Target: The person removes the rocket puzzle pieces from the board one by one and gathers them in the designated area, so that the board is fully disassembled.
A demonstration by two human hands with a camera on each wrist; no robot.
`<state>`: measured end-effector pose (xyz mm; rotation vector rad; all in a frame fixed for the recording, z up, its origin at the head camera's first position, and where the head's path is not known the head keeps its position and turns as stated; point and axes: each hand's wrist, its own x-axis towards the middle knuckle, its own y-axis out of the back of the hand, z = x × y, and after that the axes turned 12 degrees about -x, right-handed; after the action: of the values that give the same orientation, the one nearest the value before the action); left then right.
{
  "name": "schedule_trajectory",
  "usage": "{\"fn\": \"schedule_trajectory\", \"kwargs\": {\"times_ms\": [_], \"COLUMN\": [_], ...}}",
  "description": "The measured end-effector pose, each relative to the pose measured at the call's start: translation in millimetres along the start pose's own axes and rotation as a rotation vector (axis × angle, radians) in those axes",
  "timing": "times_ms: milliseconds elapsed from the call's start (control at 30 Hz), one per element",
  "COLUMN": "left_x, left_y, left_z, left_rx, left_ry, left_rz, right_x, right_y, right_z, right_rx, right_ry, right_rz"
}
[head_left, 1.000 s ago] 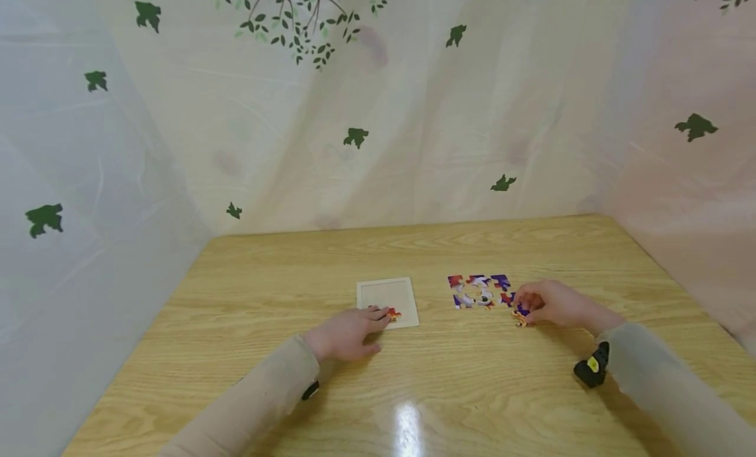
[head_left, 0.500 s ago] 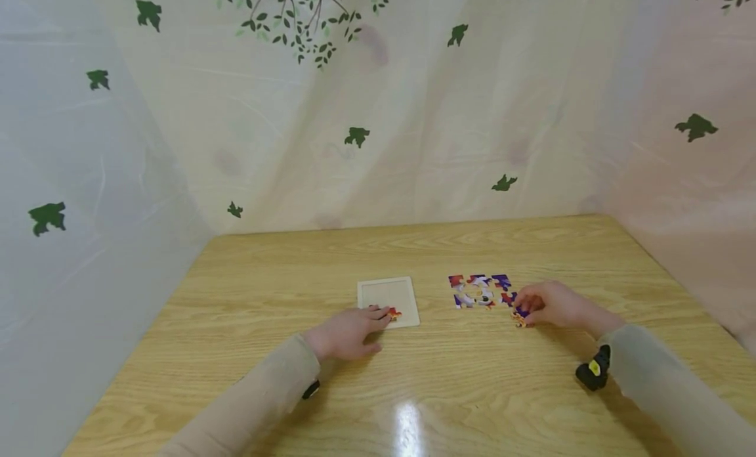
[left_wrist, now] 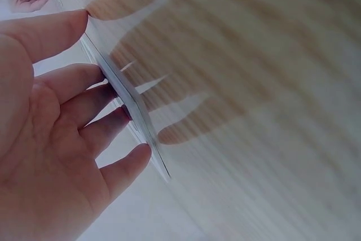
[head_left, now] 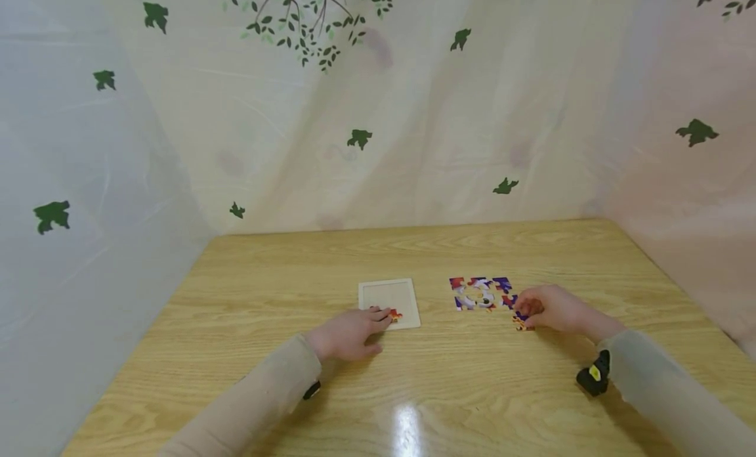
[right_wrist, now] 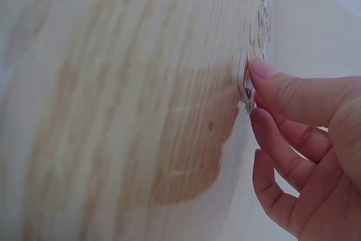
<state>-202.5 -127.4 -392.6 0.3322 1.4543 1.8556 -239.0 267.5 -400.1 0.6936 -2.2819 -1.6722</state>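
Observation:
My left hand [head_left: 348, 334] lies over the near left part of a pale, shallow puzzle frame [head_left: 390, 285], its fingers extended with the tips over red and yellow puzzle pieces [head_left: 396, 314] inside. In the left wrist view, the left fingertips rest along the edge of the thin frame [left_wrist: 131, 103]. To the right, my right hand [head_left: 552, 308] pinches a purple and orange puzzle piece [head_left: 522, 322] between thumb and bent fingers, low at the table. In the right wrist view, the right thumb presses on that piece [right_wrist: 246, 77]; the other fingers partly hide it.
Several loose purple, red and white puzzle pieces [head_left: 481, 294] lie in a group just left of the right hand. All of this stands on a wood-grain table [head_left: 283, 273]. A pale curtain [head_left: 413, 115] with leaf and bird prints hangs behind it.
The piece under my right hand has turned slightly and slid a little nearer to me. My left hand stays in place on the frame.

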Motion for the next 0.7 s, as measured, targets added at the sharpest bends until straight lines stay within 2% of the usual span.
{"fn": "schedule_trajectory", "kwargs": {"times_ms": [333,700], "left_x": [0.1,-0.1], "left_y": [-0.2,0.0], "left_z": [-0.1,0.3], "left_rx": [-0.010,-0.010], "left_ry": [0.013,0.011], "left_rz": [0.006,0.029], "right_x": [0,12], "right_y": [2,-2], "right_z": [-5,-29], "right_rx": [-0.010,0.065], "right_ry": [0.018,0.033], "right_rz": [0.042,0.043]}}
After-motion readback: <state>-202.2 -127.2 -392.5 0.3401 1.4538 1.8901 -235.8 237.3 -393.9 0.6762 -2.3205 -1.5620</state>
